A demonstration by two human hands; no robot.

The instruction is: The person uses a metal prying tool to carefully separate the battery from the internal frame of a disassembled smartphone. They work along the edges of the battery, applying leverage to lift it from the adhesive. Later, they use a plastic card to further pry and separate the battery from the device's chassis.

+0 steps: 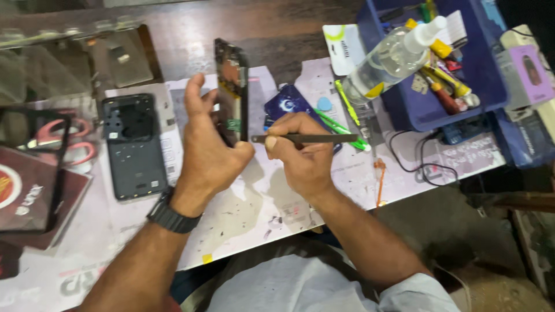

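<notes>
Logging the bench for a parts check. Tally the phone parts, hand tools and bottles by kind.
Opened phone bodies: 2, one upright in the left hand at, one flat at
Tweezers: 1, in the right hand
Spray bottles: 1
Total: 4

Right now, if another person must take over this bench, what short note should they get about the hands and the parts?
Left hand: holds the opened phone upright on its edge.
Right hand: pinches tweezers, tip against the phone's lower edge.
Back cover: flat on the mat, left of the hands.
Spray bottle: in the blue tray, with screwdrivers.
Done: cover is off.
Left: work inside the phone; I cannot see what the tip touches.
</notes>
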